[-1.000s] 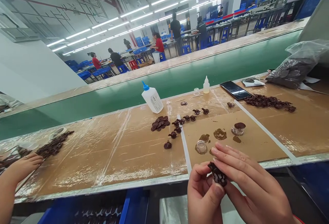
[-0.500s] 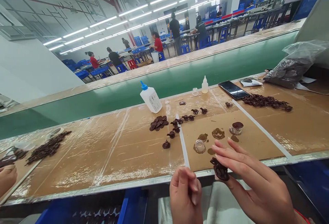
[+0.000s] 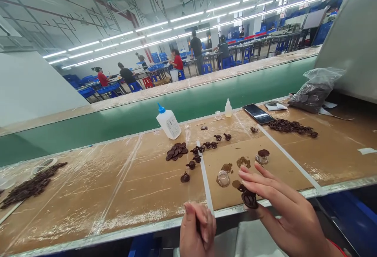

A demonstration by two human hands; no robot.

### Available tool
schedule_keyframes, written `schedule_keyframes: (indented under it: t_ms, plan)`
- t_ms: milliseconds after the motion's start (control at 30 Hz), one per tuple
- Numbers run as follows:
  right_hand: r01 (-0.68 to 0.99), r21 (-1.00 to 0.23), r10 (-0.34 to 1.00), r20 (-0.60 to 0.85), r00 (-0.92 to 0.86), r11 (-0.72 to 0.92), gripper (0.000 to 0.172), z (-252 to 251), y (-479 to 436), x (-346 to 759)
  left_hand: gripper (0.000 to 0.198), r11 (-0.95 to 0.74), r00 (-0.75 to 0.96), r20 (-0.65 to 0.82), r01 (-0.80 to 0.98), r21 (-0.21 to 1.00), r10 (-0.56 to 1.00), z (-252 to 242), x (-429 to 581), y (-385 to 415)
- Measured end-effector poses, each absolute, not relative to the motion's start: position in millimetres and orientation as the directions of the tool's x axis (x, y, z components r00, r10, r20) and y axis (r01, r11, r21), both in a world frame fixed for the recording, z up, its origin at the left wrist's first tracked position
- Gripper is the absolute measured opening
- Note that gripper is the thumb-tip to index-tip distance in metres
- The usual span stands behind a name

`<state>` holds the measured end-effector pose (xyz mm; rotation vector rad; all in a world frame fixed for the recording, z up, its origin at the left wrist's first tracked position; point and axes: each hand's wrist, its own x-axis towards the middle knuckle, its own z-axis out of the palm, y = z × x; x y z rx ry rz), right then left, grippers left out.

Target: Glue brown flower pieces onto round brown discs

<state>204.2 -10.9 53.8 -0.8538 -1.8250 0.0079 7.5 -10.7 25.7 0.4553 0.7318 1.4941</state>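
From here, the person's right hand (image 3: 284,213) is half open, its fingers (image 3: 265,182) long and loose, with the lobed dark brown piece (image 3: 249,199) against the thumb side, just inside the front edge (image 3: 118,233) of the counter (image 3: 73,217). How firmly it is gripped is hard to tell, as the thumb is hidden. The piece's thin lobes look easily bent, so that light, open hold suits it. The left hand (image 3: 196,229) is curled shut below the edge; the fingers hide whether it holds anything.

Just beyond them lies a brown card sheet (image 3: 282,170) between two white strips (image 3: 205,178), marked with brown smears (image 3: 243,162). On it stand a small clear cup (image 3: 223,178) and a second one topped by a dark disc (image 3: 263,153). Left of the sheet sit a pile of dark discs (image 3: 176,151) and a few shaped pieces (image 3: 191,165). Along the back edge stand a white glue bottle (image 3: 167,122) with a blue nozzle, a small dropper bottle (image 3: 227,109) and a phone (image 3: 255,114). A plastic bag (image 3: 312,94) of dark pieces sits at the back right corner.

Beyond the green belt (image 3: 147,117), other workers (image 3: 127,73) sit or stand at long benches with blue crates (image 3: 156,56).
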Motion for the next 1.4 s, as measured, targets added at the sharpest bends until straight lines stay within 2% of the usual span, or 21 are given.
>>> schedule_keyframes:
  t_ms: [100,200,233,333,433,500,567,600,633,733,900,967,1033,1100,1167,1233,1333,1400]
  plan:
    - [0.549,-0.374,0.545,0.818,-0.185,0.748,0.029,55,-10,206,0.042,-0.044,-0.194,-0.102,-0.63,0.776,0.976,22,10,-8]
    - [0.534,-0.376,0.545,0.814,-0.2,0.757,0.028,56,-11,206,0.041,-0.205,-0.298,0.058,-0.489,0.848,0.953,18,12,-9]
    - [0.527,-0.377,0.543,0.816,-0.201,0.762,0.027,56,-11,206,0.037,-0.229,-0.284,0.1,-0.47,0.852,0.954,16,12,-10]
    - [0.509,-0.383,0.54,0.817,-0.204,0.771,0.027,55,-13,204,0.054,-0.201,-0.193,0.119,-0.488,0.849,0.974,13,12,-13]
    - [0.495,-0.38,0.538,0.813,-0.224,0.781,0.03,53,-14,202,0.035,-0.186,-0.248,0.07,-0.484,0.855,0.966,10,11,-13]
    - [0.478,-0.381,0.532,0.814,-0.232,0.791,0.031,52,-14,201,0.044,-0.225,-0.239,0.127,-0.447,0.866,0.963,4,7,-11]
    - [0.46,-0.382,0.525,0.818,-0.235,0.802,0.031,50,-13,201,0.025,-0.268,-0.152,0.225,-0.403,0.875,0.962,-5,1,-8]
    - [0.453,-0.382,0.522,0.819,-0.237,0.805,0.031,49,-13,201,0.021,-0.285,-0.12,0.259,-0.379,0.881,0.959,-9,-3,-7]
    - [0.448,-0.386,0.523,0.819,-0.237,0.806,0.03,48,-12,201,0.027,-0.3,-0.108,0.28,-0.364,0.882,0.954,-12,-6,-6]
    - [0.436,-0.396,0.529,0.813,-0.244,0.808,0.029,44,-12,201,0.037,-0.313,-0.133,0.283,-0.379,0.871,0.95,-15,-9,-7]
    - [0.426,-0.395,0.529,0.808,-0.261,0.814,0.033,42,-13,200,0.067,-0.242,-0.072,0.238,-0.501,0.831,0.968,-7,0,-11]
    - [0.426,-0.395,0.531,0.803,-0.269,0.814,0.033,42,-13,200,0.058,-0.221,-0.089,0.203,-0.456,0.862,0.975,-4,3,-11]
    - [0.424,-0.406,0.541,0.796,-0.27,0.81,0.032,43,-13,200,0.034,-0.247,-0.181,0.192,-0.373,0.894,0.965,-1,4,-10]
    - [0.418,-0.41,0.542,0.796,-0.27,0.811,0.03,43,-13,201,0.027,-0.31,-0.216,0.253,-0.301,0.902,0.943,1,3,-9]
    - [0.415,-0.405,0.535,0.801,-0.269,0.815,0.028,42,-13,201,0.021,-0.352,-0.157,0.32,-0.27,0.896,0.934,3,2,-9]
    - [0.41,-0.407,0.534,0.801,-0.269,0.816,0.029,41,-13,201,0.023,-0.324,-0.134,0.298,-0.266,0.908,0.945,3,3,-11]
    - [0.406,-0.419,0.547,0.79,-0.278,0.812,0.029,38,-14,201,0.033,-0.27,-0.195,0.219,-0.294,0.917,0.956,-1,4,-14]
    - [0.405,-0.406,0.538,0.789,-0.297,0.819,0.028,38,-15,201,0.048,-0.302,-0.159,0.263,-0.331,0.894,0.952,-5,3,-15]
